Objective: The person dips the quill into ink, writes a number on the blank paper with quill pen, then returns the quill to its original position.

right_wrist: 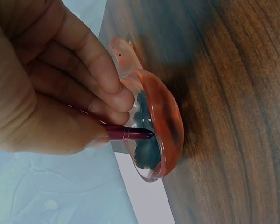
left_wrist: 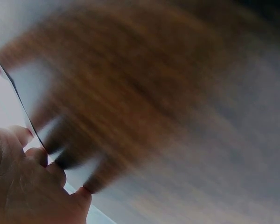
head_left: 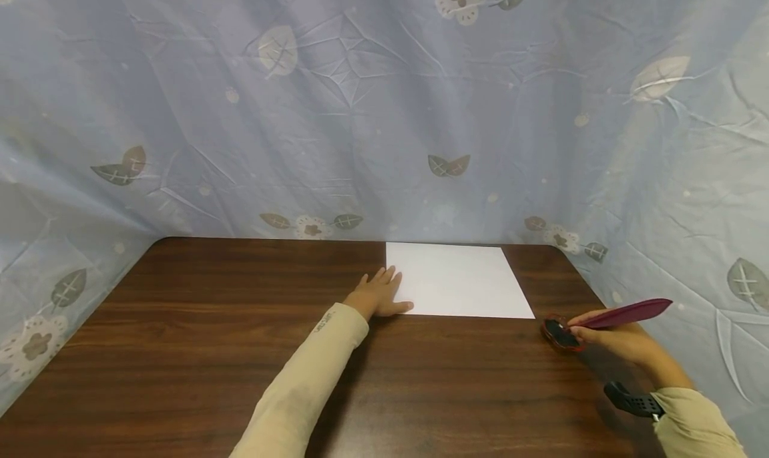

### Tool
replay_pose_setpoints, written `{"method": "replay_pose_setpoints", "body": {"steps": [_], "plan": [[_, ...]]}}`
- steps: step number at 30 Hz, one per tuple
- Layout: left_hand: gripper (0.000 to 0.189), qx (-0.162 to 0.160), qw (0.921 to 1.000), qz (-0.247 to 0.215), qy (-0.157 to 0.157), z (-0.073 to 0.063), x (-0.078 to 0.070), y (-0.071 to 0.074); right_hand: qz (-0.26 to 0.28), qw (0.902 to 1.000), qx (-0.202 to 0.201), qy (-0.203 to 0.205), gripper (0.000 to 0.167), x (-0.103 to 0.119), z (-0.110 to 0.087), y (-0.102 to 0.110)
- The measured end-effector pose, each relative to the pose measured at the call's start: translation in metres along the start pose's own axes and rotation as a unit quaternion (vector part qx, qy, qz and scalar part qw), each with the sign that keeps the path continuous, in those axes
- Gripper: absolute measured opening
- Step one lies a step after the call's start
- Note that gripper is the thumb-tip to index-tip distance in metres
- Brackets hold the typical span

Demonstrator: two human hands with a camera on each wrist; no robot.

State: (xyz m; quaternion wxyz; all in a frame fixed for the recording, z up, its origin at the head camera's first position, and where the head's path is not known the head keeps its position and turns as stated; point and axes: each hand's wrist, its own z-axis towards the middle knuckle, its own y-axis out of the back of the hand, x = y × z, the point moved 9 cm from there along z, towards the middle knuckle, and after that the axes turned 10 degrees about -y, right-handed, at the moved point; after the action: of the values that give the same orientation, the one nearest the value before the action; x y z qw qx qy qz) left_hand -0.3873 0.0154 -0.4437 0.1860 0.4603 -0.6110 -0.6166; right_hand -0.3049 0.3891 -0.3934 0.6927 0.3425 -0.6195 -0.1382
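My left hand (head_left: 380,294) rests with its fingers spread across the left edge of a white sheet of paper (head_left: 462,281) at the far side of the table. In the left wrist view the fingertips of that hand (left_wrist: 32,186) touch down by the paper's edge. To the right of the sheet, my right hand (head_left: 625,343) pinches a dark red feather quill pen (head_left: 637,311) between thumb and fingers. Its metallic tip (right_wrist: 140,134) is at the dark, ink-like contents of a small reddish translucent dish (right_wrist: 167,121). The feather points up and right.
The brown wood table (head_left: 198,351) extends left and in front of the paper. Pale blue patterned cloth (head_left: 360,111) hangs behind it and along both sides. A black wristband (head_left: 633,401) is on my right wrist.
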Motion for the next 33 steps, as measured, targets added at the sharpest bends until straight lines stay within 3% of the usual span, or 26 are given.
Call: {"method": "replay_pose_setpoints", "body": {"steps": [12, 16, 23, 28, 33], "plan": [[0.081, -0.003, 1.0, -0.003, 0.0, 0.0, -0.001, 0.001, 0.013, 0.9997, -0.005, 0.019, 0.015, 0.0, 0.003, 0.002], [0.08, -0.005, 1.0, -0.002, -0.001, 0.0, -0.001, 0.001, 0.019, 0.9995, -0.024, -0.003, 0.013, 0.0, 0.004, 0.004], [0.08, -0.007, 1.0, -0.002, -0.002, 0.0, -0.001, 0.002, 0.025, 0.9932, -0.07, -0.09, 0.031, 0.001, 0.008, 0.007], [0.08, -0.008, 1.0, -0.002, -0.002, 0.001, 0.0, 0.001, 0.015, 0.9918, -0.091, -0.088, 0.028, 0.014, 0.013, 0.008], [0.08, -0.008, 1.0, -0.002, -0.004, 0.003, 0.0, 0.0, 0.043, 0.9873, -0.112, -0.104, 0.027, 0.019, 0.017, 0.006]]}}
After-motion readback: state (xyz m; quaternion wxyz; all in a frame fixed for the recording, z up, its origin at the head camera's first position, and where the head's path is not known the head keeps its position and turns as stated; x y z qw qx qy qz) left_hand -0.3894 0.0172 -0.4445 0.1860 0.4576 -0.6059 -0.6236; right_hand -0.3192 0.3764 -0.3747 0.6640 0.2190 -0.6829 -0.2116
